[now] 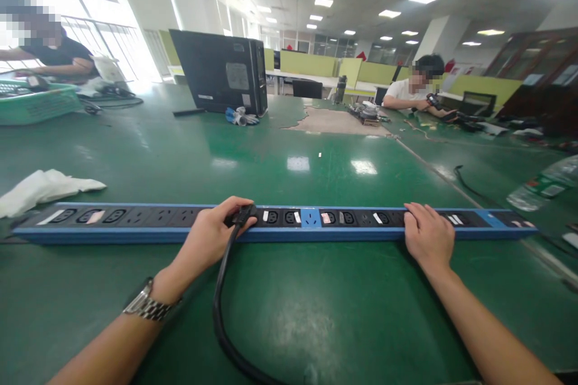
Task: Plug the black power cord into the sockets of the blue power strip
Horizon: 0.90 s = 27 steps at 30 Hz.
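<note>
A long blue power strip (280,233) with a black face lies across the green table, and several sockets run along it. White and pinkish labels stick to some of them. My left hand (212,228), with a metal watch (148,304) at the wrist, grips a black power plug (246,215) at the strip's face, left of the middle. Whether its pins are in a socket is hidden. From the plug a thick black cable (219,307) hangs toward the bottom edge. My right hand (428,234) is closed over the strip right of the middle, fingers on its far edge.
Beyond the strip stand a black computer case (217,72) and blue-grey gloves (242,116). White cloth (45,189) lies at left, a plastic bottle (546,183) at right. A green basket (40,102) is far left. Two people (410,95) sit across the table.
</note>
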### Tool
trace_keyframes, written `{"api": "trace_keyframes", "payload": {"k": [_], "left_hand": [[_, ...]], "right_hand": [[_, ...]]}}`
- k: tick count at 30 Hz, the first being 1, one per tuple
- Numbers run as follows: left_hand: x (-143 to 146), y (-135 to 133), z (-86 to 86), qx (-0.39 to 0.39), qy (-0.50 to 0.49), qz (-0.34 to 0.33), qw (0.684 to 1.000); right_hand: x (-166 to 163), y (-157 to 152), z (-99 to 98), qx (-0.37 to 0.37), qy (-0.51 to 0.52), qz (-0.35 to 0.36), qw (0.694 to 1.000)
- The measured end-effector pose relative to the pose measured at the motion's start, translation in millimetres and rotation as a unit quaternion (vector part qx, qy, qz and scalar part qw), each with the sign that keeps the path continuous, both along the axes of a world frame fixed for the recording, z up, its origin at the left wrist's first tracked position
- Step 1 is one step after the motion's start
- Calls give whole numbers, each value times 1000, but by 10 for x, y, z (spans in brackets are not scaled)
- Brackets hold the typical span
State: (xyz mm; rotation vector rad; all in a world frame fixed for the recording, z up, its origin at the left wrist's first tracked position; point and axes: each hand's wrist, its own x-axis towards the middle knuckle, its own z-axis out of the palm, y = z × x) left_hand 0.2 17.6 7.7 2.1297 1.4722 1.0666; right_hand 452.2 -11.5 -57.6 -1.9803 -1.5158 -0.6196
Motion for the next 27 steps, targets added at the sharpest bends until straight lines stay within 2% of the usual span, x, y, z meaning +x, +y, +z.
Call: {"api": "trace_keyframes", "payload": {"k": [3,6,8,11,14,17,21,22,24,27], "left_hand": [[15,-4,53,-1,3,-9,1000],[173,-26,114,46,-139,55,988],[417,-21,152,53,-198,51,977],[863,21,160,0,-150,-51,987],[1146,76,96,-36,-99,-65,992],[1180,100,28,-18,-41,-65,997],[1094,77,17,10,42,-106,993],[1097,71,26,12,32,-105,994],[1175,67,53,23,-52,-78,995],[1510,84,91,20,-192,-78,978]], "right_hand": [[4,4,-7,-2,2,1,1000],[-6,4,-1,-3,7,3,1000],[-16,1,9,-2,11,3,1000],[-33,-5,25,-9,12,-6,1000],[-48,-10,35,-19,10,-12,1000],[-61,-11,41,-18,14,-10,1000],[-69,-6,47,-16,23,-9,1000],[-70,-4,47,-15,25,-9,1000],[-73,-1,48,-15,29,-8,999],[-81,-1,53,-13,29,-6,999]]}}
